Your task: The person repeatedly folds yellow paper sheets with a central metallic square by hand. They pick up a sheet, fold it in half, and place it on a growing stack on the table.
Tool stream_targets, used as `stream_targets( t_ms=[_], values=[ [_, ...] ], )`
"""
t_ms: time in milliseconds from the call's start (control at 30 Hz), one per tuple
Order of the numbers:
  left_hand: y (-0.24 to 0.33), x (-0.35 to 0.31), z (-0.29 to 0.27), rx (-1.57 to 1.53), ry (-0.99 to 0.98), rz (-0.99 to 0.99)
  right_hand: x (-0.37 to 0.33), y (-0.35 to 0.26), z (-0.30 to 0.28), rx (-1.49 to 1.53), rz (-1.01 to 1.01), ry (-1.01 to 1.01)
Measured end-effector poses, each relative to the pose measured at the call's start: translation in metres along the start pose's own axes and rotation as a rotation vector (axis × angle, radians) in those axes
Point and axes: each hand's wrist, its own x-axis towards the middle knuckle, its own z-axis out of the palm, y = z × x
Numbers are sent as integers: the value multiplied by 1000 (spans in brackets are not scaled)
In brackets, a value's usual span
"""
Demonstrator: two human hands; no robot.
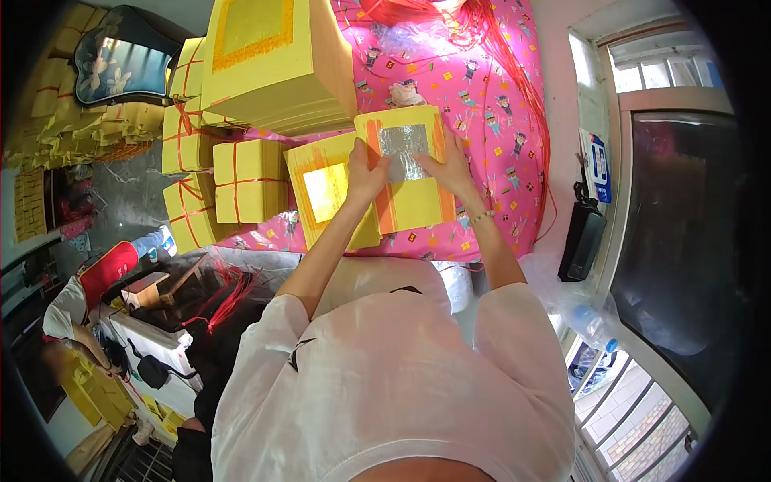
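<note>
Both hands are on a stack of yellow joss paper [414,207] with a silver foil square and orange bands, over the pink table. My left hand [368,173] grips its left edge, thumb on the top sheet. On the opposite edge, my right hand [450,169] is closed with the thumb lying on the foil; its other fingers are partly hidden. Close against the left side lies another joss paper stack [317,165] with a shiny foil square, partly covered by my left forearm. A crumpled whitish thing [405,93] sits just beyond the held stack.
A tall pile of yellow paper [265,104] rises at the far left of the table [498,213]. Beside it stand several bundles [249,183] tied with red string. Loose red strips [482,24] lie at the back. Another person [72,313] is at lower left; a window [671,241] is at right.
</note>
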Motion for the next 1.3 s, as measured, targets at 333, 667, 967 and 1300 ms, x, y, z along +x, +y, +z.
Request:
stream_targets(
  t_ms=[333, 667, 967, 1300],
  values=[
    [23, 2, -9, 42, -22, 33, 6, 9, -3, -159, -16, 18],
    [57, -117, -18, 639, -177, 167, 75, -27, -4, -392, -450, 21],
    [36, -115, -1, 630, -122, 171, 94, -34, 22, -560, -395, -202],
    [41, -116, -4, 614, -128, 163, 95, -26, 28, -506, -488, -67]
  ],
)
